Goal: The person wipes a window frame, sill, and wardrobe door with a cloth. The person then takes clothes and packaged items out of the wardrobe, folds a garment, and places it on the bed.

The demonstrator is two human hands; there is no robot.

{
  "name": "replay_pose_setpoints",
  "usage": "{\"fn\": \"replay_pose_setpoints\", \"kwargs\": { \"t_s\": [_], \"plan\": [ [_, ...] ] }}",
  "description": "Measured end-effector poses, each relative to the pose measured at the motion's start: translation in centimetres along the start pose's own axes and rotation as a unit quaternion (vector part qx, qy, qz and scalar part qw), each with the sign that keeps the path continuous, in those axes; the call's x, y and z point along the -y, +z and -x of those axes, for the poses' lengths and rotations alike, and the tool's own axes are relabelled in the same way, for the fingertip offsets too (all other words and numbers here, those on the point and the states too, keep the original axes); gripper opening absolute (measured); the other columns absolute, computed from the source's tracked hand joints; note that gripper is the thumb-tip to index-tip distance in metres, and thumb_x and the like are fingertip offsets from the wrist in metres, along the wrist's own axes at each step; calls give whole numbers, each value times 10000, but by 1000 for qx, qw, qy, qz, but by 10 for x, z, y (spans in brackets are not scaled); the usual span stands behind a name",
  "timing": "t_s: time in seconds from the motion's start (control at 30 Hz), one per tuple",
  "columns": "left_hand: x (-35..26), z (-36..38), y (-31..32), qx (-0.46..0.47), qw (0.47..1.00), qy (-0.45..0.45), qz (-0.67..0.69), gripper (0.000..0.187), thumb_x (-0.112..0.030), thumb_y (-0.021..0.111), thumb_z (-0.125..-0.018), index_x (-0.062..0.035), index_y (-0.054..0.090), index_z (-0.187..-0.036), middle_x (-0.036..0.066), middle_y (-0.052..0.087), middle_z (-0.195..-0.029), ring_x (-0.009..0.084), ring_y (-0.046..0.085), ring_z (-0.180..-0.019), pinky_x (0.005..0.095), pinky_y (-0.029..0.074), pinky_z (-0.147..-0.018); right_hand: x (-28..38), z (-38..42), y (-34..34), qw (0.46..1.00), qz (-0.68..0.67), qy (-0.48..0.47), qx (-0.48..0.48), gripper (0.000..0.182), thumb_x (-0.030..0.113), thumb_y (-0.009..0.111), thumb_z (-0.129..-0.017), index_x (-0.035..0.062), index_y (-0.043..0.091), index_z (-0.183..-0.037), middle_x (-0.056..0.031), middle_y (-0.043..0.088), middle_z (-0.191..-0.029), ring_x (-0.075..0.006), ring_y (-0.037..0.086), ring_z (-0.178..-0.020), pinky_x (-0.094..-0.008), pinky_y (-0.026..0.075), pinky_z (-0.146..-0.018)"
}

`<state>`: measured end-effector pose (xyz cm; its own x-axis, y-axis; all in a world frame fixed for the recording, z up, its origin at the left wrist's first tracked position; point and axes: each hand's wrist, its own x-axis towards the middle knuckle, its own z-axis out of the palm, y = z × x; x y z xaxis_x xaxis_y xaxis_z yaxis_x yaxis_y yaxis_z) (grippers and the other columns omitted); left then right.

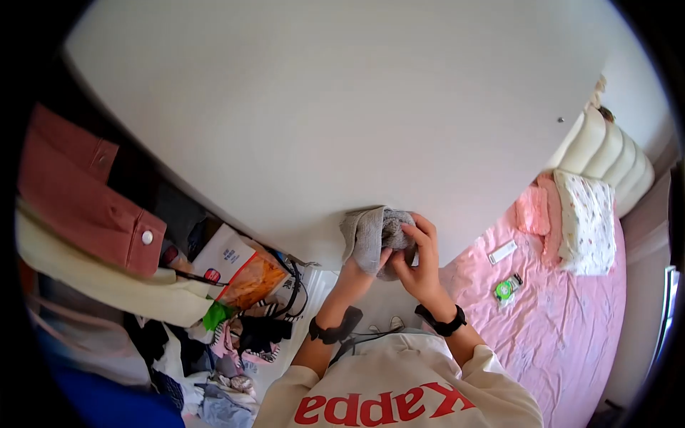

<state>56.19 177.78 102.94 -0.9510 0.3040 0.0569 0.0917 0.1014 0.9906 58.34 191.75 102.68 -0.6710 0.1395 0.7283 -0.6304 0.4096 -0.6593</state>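
Observation:
A grey knitted cloth item (367, 232), bunched with an opening that shows a fluffy inside, is held up against a white panel (342, 121). My left hand (362, 274) grips its lower left part, with the fingers largely hidden by the fabric. On its right side, my right hand (422, 260) pinches the edge, fingers curled at the opening. Both wrists wear black bands.
At left, an open wardrobe holds a hanging pink jacket (85, 192), a printed bag (228, 264) and piled clothes (228, 392). At right stands a bed with a pink sheet (549, 328), a folded white quilt (585, 221), a white box (502, 252) and a green item (505, 289).

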Motion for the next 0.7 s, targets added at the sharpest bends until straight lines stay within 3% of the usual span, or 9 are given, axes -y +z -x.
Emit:
{"fn": "replay_pose_setpoints", "kwargs": {
  "t_s": [0.03, 0.13, 0.17, 0.3, 0.4, 0.5, 0.53, 0.7],
  "plan": [
    [0, -5, 2, 14, 999, -26, -15, 446, -116, 632, -828, 9, 459, -1220, 90, 552, -1149, 170, 510, -1064, 310, 392, -927, -1, 2, -3, 1000, 19, -2, 1, 505, -81, 584, -678, 31, 479, -1159, -192, 422, -1216, -338, 468, -1098, -387, 421, -886],
    [4, -11, 7, 61, 998, 29, -20, 450, -183, 640, -830, -6, 469, -1206, 104, 533, -1172, 176, 513, -1060, 305, 397, -915, -3, 6, -11, 997, 71, 3, -11, 509, -88, 583, -674, 30, 477, -1158, -181, 419, -1221, -326, 483, -1072, -373, 433, -863],
    [7, -10, 11, 55, 997, 43, 17, 437, -99, 628, -826, 2, 462, -1217, 86, 557, -1139, 155, 520, -1046, 291, 403, -917, -1, 11, -11, 996, 82, 11, -14, 511, -91, 582, -673, 30, 477, -1157, -179, 420, -1220, -322, 490, -1061, -368, 438, -854],
    [14, -15, 23, 96, 993, 66, -4, 407, -116, 617, -840, -5, 478, -1206, 80, 551, -1143, 162, 515, -1044, 296, 405, -912, 4, 21, -13, 989, 100, 86, -74, 501, -107, 569, -649, 26, 483, -1124, -175, 456, -1162, -307, 498, -1028, -340, 451, -805],
    [21, -20, 39, 139, 989, 20, 45, 388, -149, 615, -847, -11, 495, -1189, 81, 563, -1123, 159, 525, -1019, 301, 417, -887, -7, 28, -23, 975, 176, 90, -100, 488, -109, 555, -653, 26, 484, -1117, -163, 454, -1164, -300, 495, -1021, -331, 451, -789],
    [26, -20, 49, 239, 968, -35, -63, 391, -179, 617, -849, -17, 500, -1185, 94, 575, -1094, 160, 538, -996, 307, 429, -861, -27, 39, -39, 969, 179, 127, -110, 456, -123, 529, -628, 24, 493, -1058, -166, 481, -1114, -316, 495, -983, -343, 434, -786],
    [35, -20, 53, 254, 966, -9, -51, 398, -189, 618, -849, -20, 496, -1188, 103, 577, -1091, 168, 542, -991, 309, 432, -857, -32, 40, -45, 967, 186, 133, -113, 449, -126, 524, -621, 24, 495, -1044, -167, 487, -1100, -320, 495, -975, -346, 430, -788],
    [63, -22, 80, 289, 950, 103, -49, 439, -237, 628, -842, -19, 484, -1195, 141, 567, -1116, 219, 544, -1004, 320, 427, -867, -48, 35, -90, 961, 269, -18, -63, 410, -136, 508, -576, 26, 498, -952, -174, 502, -1005, -346, 494, -924, -389, 424, -774]
  ]
}}
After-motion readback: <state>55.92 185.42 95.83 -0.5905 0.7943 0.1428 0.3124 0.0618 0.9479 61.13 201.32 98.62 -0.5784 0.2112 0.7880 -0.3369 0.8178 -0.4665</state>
